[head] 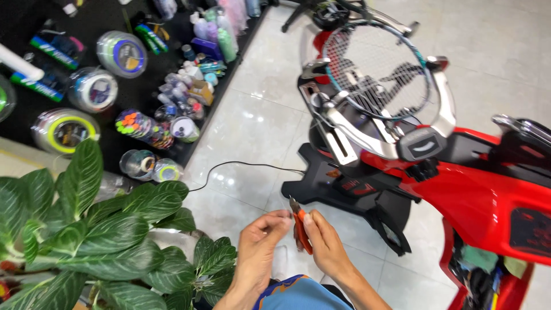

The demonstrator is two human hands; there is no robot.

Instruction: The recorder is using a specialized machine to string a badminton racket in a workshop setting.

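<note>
I look down at my two hands, held close together low in the middle of the view, above a pale tiled floor (252, 92). My right hand (327, 244) grips a pair of small orange-handled cutters (299, 227), its fingers (314, 221) wrapped around the handles, the metal tip pointing up and to the left. My left hand (258, 241) sits just beside it, thumb and forefinger pinched together near the tip of the cutters; I cannot tell whether they hold anything, since whatever is there is too thin to make out. A thin black string (241, 165) runs in a curve across the floor from the left toward the machine.

That machine, a red and black racket stringing machine (459, 183), stands to my right. A racket (376, 69) lies clamped flat on top of it, its frame held by silver arms.

On my left, a plant (103, 229) with large striped green leaves fills the lower corner. Behind it, a dark display shelf (109, 23) carries reels of string (64, 131), small bottles and tubs of coloured bits.
</note>
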